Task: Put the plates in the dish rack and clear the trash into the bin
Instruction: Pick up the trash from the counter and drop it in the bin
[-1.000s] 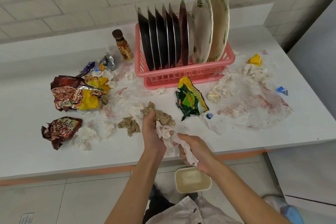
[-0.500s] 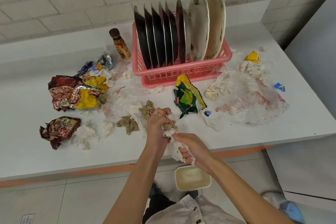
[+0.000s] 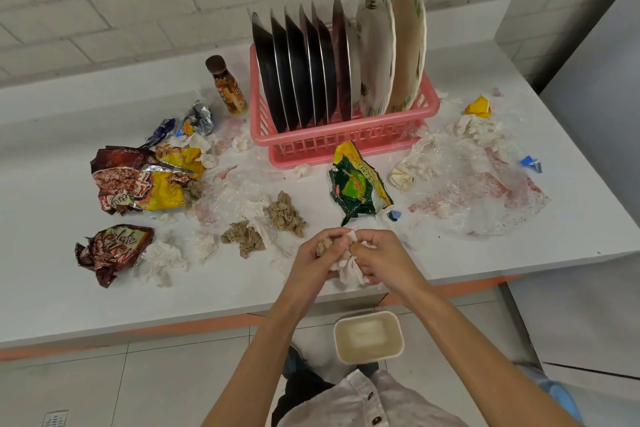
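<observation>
Both hands meet above the counter's [image 3: 45, 253] front edge, right of its middle. The left hand [image 3: 317, 260] and the right hand [image 3: 384, 258] have their fingers curled round one wad of white and brown tissue [image 3: 348, 269], pressing it between them, and a white tail of it hangs below the palms.

The cream bin [image 3: 370, 355] stands on the floor just under that edge, below the hands. The pink dish rack [image 3: 332, 146] sits toward the back edge at the middle. Its dark steel plates [image 3: 298, 73] stand upright in a row, and two leaf-patterned plates [image 3: 377, 45] stand at its right end.

A crumpled green snack packet [image 3: 356, 184] lies just in front of the rack. Two brown tissue clumps [image 3: 285, 215] lie left of the hands among white shreds. Torn chip bags [image 3: 138, 184] and a brown wrapper [image 3: 112, 250] lie toward the left edge. A small brown bottle [image 3: 227, 87] stands just left of the rack. Clear plastic film with red print [image 3: 485, 198] is spread toward the right edge, with a yellow wrapper [image 3: 479, 106] behind it and a blue scrap [image 3: 530, 163] beside it.
</observation>
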`<state>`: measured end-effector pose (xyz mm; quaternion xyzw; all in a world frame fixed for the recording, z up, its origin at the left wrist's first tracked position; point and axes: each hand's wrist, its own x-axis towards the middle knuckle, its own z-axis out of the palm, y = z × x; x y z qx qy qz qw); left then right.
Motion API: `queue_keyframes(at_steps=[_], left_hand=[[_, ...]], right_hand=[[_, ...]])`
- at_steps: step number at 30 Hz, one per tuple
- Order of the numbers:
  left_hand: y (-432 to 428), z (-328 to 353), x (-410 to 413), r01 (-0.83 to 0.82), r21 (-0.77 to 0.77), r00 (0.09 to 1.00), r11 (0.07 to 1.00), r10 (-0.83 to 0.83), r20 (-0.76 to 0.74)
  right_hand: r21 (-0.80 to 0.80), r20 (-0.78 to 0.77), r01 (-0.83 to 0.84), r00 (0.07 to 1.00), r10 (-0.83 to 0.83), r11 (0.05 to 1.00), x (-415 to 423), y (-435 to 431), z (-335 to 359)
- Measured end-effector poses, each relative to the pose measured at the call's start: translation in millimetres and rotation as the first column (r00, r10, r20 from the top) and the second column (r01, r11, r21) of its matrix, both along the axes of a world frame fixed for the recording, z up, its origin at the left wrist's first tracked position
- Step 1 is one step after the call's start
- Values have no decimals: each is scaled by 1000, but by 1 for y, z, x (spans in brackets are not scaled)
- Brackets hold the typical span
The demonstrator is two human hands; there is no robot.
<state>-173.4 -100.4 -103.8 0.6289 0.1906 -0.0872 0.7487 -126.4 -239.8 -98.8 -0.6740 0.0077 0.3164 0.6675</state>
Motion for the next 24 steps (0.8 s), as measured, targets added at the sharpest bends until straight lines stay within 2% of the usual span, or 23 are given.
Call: queue_keyframes(at_steps=[4, 7, 10, 12, 15, 18, 24], left_hand=[[7, -3, -2, -38, 154, 998, 987, 30, 55], [8, -4, -6, -83, 180, 996, 980, 77, 37], [2, -6, -12, -154, 91, 987, 984, 159, -40], [-3, -5, -16, -244, -69, 965, 967, 234, -122], [-11, -4, -20, -354, -315, 930, 881, 298, -213], [-18, -1, -26, -336, -347, 935, 876, 264, -238], [-13, 4, -48, -239, -331, 957, 913, 165, -237]], right_hand=[[-25, 16, 6, 1000, -5, 1000, 6, -8, 0], [14, -14, 56, 998, -56, 998, 8, -11, -3], [52, -145, 118, 983, -109, 992, 7, -11, -5], [69, -277, 201, 945, -175, 977, 5, -10, -5], [104, -467, 363, 840, -277, 926, -5, -9, -8], [151, -528, 440, 793, -304, 885, -20, -8, -10], [245, -481, 462, 821, -307, 852, -48, -3, -11]])
